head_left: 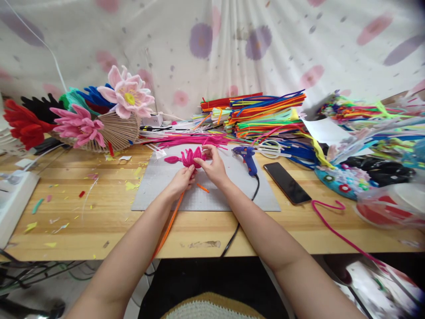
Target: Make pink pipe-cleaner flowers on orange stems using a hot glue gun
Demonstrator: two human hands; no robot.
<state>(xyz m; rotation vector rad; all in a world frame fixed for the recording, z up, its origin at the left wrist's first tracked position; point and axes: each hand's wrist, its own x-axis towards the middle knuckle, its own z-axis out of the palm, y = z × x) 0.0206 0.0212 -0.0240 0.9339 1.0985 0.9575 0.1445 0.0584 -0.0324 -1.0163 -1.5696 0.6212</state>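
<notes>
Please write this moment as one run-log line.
left hand: holds pink flower | right hand: pinches it | below: grey mat | beside: glue gun

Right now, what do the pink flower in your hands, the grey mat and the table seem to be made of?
Flower: fuzzy pipe cleaners, judging by its bristly, bent pink strands, much like the pile behind it. Mat: probably plastic or rubber, a matte grey, thin, flat sheet. Table: wood, pale, with visible grain lines and a slight sheen.

Blue glue gun [246, 158], black phone [287, 182], scissors [270, 149], stacked pipe cleaners [265, 116]
</notes>
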